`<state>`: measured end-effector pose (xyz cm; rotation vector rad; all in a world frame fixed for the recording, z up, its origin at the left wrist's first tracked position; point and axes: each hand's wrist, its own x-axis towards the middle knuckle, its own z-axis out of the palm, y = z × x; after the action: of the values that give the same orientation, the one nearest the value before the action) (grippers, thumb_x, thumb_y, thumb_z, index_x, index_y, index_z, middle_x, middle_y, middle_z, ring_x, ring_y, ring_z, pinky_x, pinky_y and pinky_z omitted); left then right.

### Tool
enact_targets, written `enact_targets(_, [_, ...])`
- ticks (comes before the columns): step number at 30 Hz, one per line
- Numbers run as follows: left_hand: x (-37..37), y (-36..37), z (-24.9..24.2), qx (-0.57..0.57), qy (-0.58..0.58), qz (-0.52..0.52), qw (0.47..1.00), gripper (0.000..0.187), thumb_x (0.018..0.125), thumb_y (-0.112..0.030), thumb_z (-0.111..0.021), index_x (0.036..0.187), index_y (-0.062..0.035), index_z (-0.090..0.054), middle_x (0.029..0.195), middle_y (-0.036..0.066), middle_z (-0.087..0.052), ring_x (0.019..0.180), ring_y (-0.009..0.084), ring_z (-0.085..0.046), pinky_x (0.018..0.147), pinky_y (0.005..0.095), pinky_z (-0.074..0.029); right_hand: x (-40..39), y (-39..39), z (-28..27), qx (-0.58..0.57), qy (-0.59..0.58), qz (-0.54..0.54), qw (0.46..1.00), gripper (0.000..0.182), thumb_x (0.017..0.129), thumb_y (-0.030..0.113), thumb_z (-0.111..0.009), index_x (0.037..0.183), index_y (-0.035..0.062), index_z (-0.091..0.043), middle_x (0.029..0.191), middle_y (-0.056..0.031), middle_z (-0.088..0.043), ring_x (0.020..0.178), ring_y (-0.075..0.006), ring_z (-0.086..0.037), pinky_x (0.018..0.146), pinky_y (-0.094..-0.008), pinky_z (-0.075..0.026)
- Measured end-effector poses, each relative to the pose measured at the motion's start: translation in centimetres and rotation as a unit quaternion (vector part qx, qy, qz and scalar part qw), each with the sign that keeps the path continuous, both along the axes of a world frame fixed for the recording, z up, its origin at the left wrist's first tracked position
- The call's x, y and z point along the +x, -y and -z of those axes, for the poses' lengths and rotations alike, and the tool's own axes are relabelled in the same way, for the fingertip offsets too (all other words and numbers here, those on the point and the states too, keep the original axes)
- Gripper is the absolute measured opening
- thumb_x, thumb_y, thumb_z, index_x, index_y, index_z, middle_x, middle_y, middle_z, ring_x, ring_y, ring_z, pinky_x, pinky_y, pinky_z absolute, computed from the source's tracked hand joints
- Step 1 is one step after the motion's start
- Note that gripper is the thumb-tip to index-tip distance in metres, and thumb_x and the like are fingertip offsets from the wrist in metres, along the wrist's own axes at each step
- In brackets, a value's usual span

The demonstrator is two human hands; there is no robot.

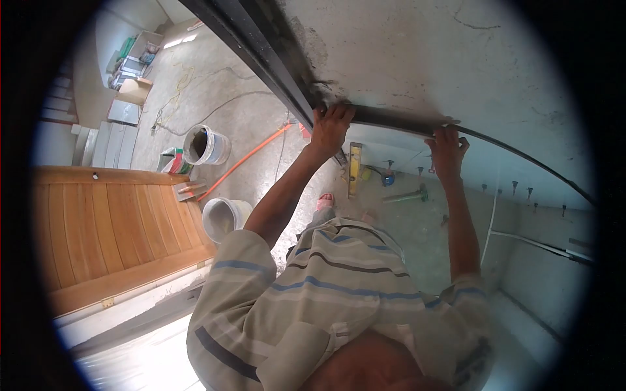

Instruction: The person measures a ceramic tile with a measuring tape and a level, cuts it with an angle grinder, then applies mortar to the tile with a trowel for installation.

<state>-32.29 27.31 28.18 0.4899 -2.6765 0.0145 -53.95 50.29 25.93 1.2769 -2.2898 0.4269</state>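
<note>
From here I see a beige shirt (339,260) striped blue, dark and pale, an orange-brown door (117,228), a bright orange hose (244,159), a yellow level (355,171), a near-black strip (391,121), whitish buckets (218,148) and a mottled grey wall (417,58).

Dark strip (394,121): long, narrow, smooth-looking; lies lengthwise against the pale, stained wall surface (417,58), one end beside the dark frame (261,55).

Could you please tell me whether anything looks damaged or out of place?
Dark smudges stain the pale surface above the left hand, looking odd against its lighter finish; whether that is dirt or damage, I cannot tell.
</note>
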Motion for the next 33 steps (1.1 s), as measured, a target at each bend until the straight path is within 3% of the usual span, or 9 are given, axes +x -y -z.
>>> enact_targets(2, [0.2,0.5,1.0,-0.005,0.023,-0.02,1.0,0.039,0.075,-0.009,-0.068,0.113,-0.0112,-0.059,0.112,0.007,-0.06,0.109,0.0243,-0.056,0.091,0.046,-0.039,0.1,0.2,0.9,0.11,0.023,-0.054,0.992,0.021,0.085,0.023,-0.065,0.102,0.0139,-0.057,0.093,-0.0027,-0.06,0.1,-0.0205,-0.055,0.089,-0.0457,-0.035])
enact_targets(4, [0.1,1.4,2.1,0.045,0.11,0.015,0.993,0.022,0.077,-0.009,-0.063,0.099,-0.0095,-0.061,0.102,0.01,-0.063,0.106,0.0266,-0.057,0.089,0.0449,-0.041,-0.5,0.6,1.3,0.124,0.059,-0.069,0.988,0.019,0.085,0.021,-0.064,0.101,0.013,-0.057,0.093,-0.0031,-0.06,0.099,-0.0214,-0.056,0.088,-0.0452,-0.037])
enact_targets(7, [-0.3,2.1,2.0,0.043,0.105,0.013,0.993,0.011,0.078,-0.008,-0.06,0.089,-0.0084,-0.06,0.095,0.012,-0.063,0.104,0.0278,-0.058,0.086,0.0448,-0.042,-0.6,0.6,1.0,0.138,0.121,-0.077,0.98,0.016,0.086,0.018,-0.062,0.099,0.0113,-0.058,0.092,-0.0053,-0.061,0.096,-0.0243,-0.058,0.085,-0.0444,-0.04])
enact_targets(8, [-0.3,2.3,1.6,0.018,0.076,0.028,0.997,0.011,0.078,-0.007,-0.059,0.088,-0.0086,-0.06,0.09,0.012,-0.064,0.096,0.029,-0.062,0.08,0.045,-0.046,-0.9,0.8,0.7,0.131,0.136,-0.087,0.978,0.015,0.086,0.017,-0.062,0.099,0.0105,-0.058,0.091,-0.0072,-0.061,0.094,-0.0262,-0.059,0.083,-0.0441,-0.042])
enact_targets(15, [-1.1,3.8,2.3,0.128,0.074,0.026,0.989,0.01,0.08,-0.007,-0.058,0.09,-0.0073,-0.06,0.08,0.014,-0.066,0.079,0.0328,-0.066,0.068,0.0451,-0.051,-2.2,1.4,0.2,0.099,0.146,-0.125,0.976,0.021,0.085,0.017,-0.064,0.103,0.008,-0.059,0.095,-0.0127,-0.062,0.094,-0.0313,-0.06,0.077,-0.0475,-0.046])
enact_targets(17, [-1.1,4.1,2.2,0.118,0.081,0.019,0.99,0.011,0.081,-0.008,-0.057,0.092,-0.0069,-0.061,0.083,0.015,-0.067,0.082,0.0336,-0.066,0.069,0.0457,-0.052,-2.1,1.7,0.4,0.059,0.17,-0.115,0.977,0.02,0.082,0.014,-0.066,0.097,0.0037,-0.057,0.091,-0.0184,-0.06,0.091,-0.0386,-0.058,0.077,-0.047,-0.046])
enact_targets(27, [-1.5,4.4,1.8,0.144,0.085,0.025,0.986,0.014,0.082,-0.01,-0.059,0.095,-0.0065,-0.06,0.085,0.017,-0.066,0.086,0.0362,-0.065,0.072,0.0466,-0.052,-2.8,1.6,1.5,0.049,0.174,-0.115,0.977,0.021,0.084,0.015,-0.064,0.102,0.0077,-0.058,0.098,-0.0148,-0.061,0.095,-0.0349,-0.059,0.075,-0.0506,-0.046])
enact_targets(29, [-1.4,4.3,1.7,0.134,0.121,0.018,0.983,0.021,0.086,-0.01,-0.047,0.099,-0.0081,-0.064,0.09,0.019,-0.067,0.087,0.0355,-0.067,0.074,0.0467,-0.054,-2.7,1.6,1.5,0.008,0.177,-0.129,0.976,0.02,0.083,0.014,-0.065,0.101,0.0077,-0.058,0.097,-0.0145,-0.061,0.096,-0.0344,-0.059,0.074,-0.0496,-0.047])
enact_targets(33, [-1.5,4.5,2.0,0.135,0.092,0.025,0.986,0.021,0.085,-0.009,-0.049,0.099,-0.0085,-0.064,0.088,0.019,-0.067,0.085,0.0359,-0.067,0.073,0.0472,-0.054,-2.7,1.8,0.9,0.031,0.191,-0.121,0.974,0.02,0.082,0.012,-0.066,0.1,0.008,-0.059,0.096,-0.0142,-0.061,0.097,-0.0334,-0.058,0.074,-0.0484,-0.047])
